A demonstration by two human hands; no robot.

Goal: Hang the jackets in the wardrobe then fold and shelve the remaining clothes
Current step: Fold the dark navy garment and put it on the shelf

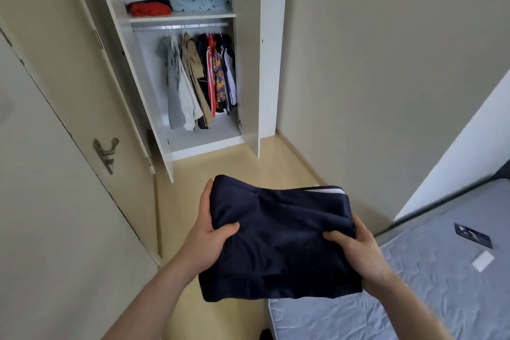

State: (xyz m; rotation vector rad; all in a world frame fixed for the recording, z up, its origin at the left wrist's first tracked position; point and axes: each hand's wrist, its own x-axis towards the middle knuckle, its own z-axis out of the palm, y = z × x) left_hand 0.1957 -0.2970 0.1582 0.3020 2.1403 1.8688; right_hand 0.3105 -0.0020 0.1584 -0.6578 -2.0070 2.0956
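Folded garment [278, 240] navy with a white stripe at its one-o'clock corner. On the white wardrobe [271, 44] shelf, a red bundle [149, 8] and pale-blue patterned clothes [198, 1]. Mattress [430, 279] grey-blue.

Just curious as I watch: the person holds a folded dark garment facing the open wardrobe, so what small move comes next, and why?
Probably carry the folded navy garment, gripped by the left hand and the right hand, forward toward the wardrobe shelf. Jackets already hang; folded clothes sit there.
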